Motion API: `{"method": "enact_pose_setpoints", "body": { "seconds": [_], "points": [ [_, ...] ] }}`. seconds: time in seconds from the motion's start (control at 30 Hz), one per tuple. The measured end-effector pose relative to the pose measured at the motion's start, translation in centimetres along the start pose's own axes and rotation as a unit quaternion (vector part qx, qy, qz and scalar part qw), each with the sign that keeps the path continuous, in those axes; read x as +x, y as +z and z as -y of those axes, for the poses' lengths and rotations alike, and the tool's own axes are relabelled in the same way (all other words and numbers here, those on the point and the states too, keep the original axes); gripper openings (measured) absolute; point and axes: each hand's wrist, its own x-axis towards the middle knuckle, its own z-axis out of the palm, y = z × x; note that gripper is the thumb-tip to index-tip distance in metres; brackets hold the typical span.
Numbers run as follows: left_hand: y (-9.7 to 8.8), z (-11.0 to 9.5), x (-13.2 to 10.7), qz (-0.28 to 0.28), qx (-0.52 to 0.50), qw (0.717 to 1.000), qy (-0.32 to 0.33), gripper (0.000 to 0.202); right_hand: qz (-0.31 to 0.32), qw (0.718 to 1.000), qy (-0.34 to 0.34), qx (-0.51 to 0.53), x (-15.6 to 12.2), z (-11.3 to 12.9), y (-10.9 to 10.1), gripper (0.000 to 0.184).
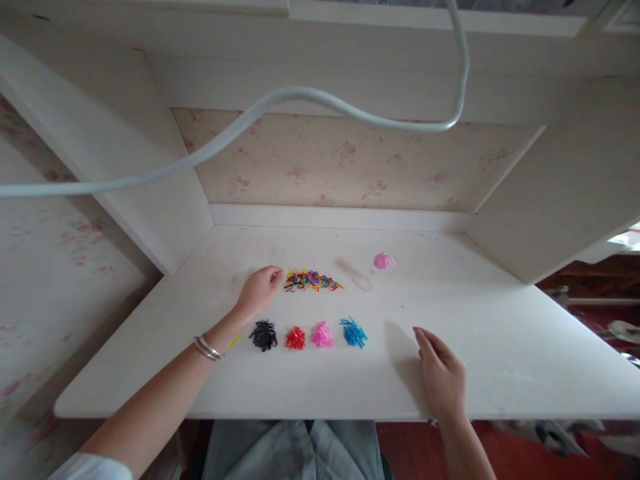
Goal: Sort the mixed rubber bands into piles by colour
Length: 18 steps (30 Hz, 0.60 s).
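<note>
My left hand (261, 289) is at the left end of a mixed pile of small colourful rubber bands (310, 280). Its thumb and fingertips are pinched together, and whatever is between them is too small to make out. Between that arm and the table edge lie sorted heaps in a row: black bands (263, 335), red bands (295, 338), pink bands (323, 335) and blue bands (354, 332). A few yellow bands (234, 343) show partly behind my left wrist. My right hand (441, 373) hovers over the front right of the table, fingers curled closed, with nothing visible in them.
A clear, see-through container or bag (361, 280) lies right of the mixed pile, with a pink item (383, 261) beyond it. A white cable (310, 93) hangs across the upper view. White side panels (565, 173) flank the white table (320, 387).
</note>
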Motion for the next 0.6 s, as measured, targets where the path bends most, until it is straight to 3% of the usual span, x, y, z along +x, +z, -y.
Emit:
{"method": "enact_pose_setpoints", "body": {
  "seconds": [0.27, 0.43, 0.6],
  "points": [
    [-5.4, 4.0, -6.3, -0.054, -0.02, 0.994, -0.096, 0.039, -0.004, 1.0, 0.015, 0.002, 0.2, -0.4, 0.1, 0.056],
    [-5.4, 6.7, -11.4, -0.052, 0.022, 0.989, -0.135, 0.038, -0.007, 1.0, 0.025, -0.009, 0.1, -0.5, 0.2, 0.053],
    [-4.2, 7.9, -14.3, -0.066, 0.044, 0.993, -0.092, 0.032, -0.004, 1.0, 0.018, -0.016, 0.0, -0.3, 0.3, 0.053]
  ]
}}
